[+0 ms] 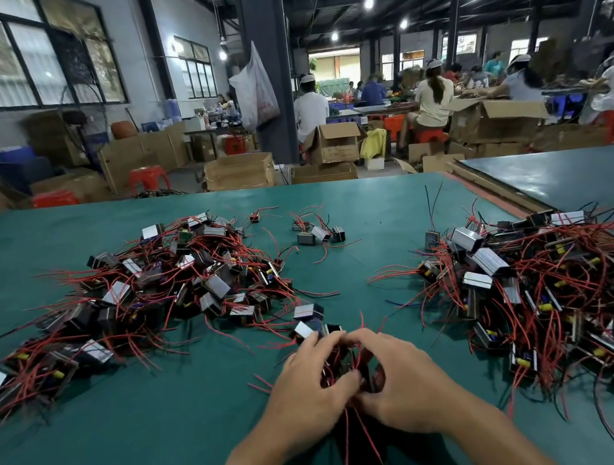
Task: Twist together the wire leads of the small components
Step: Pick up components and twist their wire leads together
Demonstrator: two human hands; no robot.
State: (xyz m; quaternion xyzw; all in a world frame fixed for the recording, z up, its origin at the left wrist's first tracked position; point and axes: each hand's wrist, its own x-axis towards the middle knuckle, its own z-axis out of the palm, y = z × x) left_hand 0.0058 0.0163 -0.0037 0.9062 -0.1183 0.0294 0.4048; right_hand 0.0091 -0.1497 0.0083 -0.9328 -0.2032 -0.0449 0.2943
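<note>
My left hand [313, 384] and my right hand [401, 378] meet near the front middle of the green table [129, 441]. Together they grip a bunch of small dark components [343, 367] with red wire leads. Fingers of both hands curl round the bunch, and red leads [356, 437] hang out below between my wrists. Most of the held components are hidden by my fingers. Just beyond my fingertips lie a few loose components with silver tops [306, 329].
A big heap of components with red and black leads [154, 292] covers the left of the table, another heap [537, 276] the right. A small cluster [317, 232] lies at the back middle. Cardboard boxes and seated people fill the room behind.
</note>
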